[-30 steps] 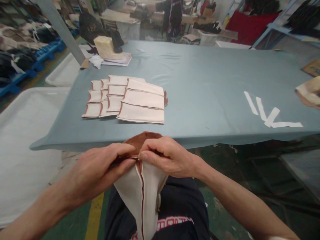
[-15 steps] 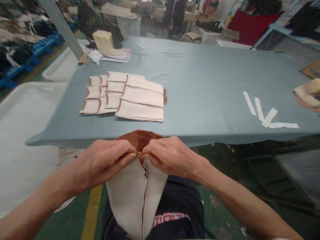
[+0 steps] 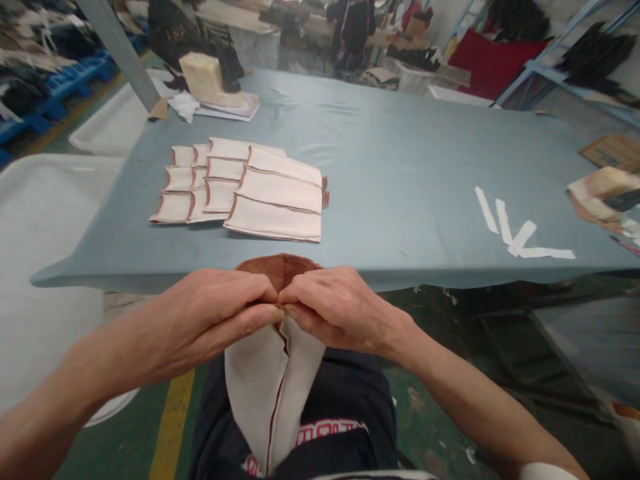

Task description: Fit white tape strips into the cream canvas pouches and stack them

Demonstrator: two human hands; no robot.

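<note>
Between my two hands, in front of the table edge, hangs a cream fabric piece with a brown inner side and a dark seam running down its middle. My left hand pinches its upper edge from the left. Close against it, my right hand pinches the same edge, and the fingertips of both hands nearly touch. The brown lining shows in a curve behind the fingers. Overlapping cream pieces with brown edges lie in rows on the table beyond my hands.
The blue-grey table carries white strips at the right and a yellowish block at the back left. A post rises by the left corner. White trays stand left of the table.
My fingertips have come closer together at the seam, and the cream piece hangs narrower and more tilted. The view has shifted slightly, moving the table items left.
</note>
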